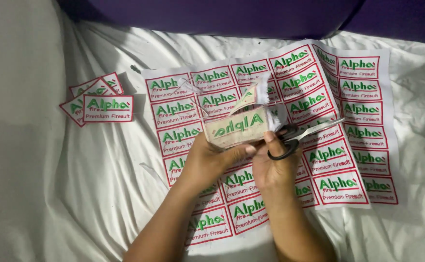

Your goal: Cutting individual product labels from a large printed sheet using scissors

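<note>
Left hand (207, 160) pinching cut label (239, 128), right hand (273, 167) gripping black-handled scissors (300, 138). Could easily snip into the embroidery or a fingertip, with blades so near. Above label sheet's (270, 140) middle.

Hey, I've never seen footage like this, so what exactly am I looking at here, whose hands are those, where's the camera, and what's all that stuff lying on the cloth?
There is no machine here. A person wears a camera on the head, so this single picture looks down at that person's own two bare hands.

The left hand holds up a small cut-out fabric label, seen from its back, so its green lettering appears mirrored. The right hand holds black-handled scissors, with the blades pointing away to the right.

Beneath the hands lies a large sheet of labels, rows of identical white rectangles with red borders and green lettering, not yet cut apart. To the left sits a small pile of cut labels. Everything rests on a rumpled white cloth. A dark purple surface runs along the top edge.
</note>
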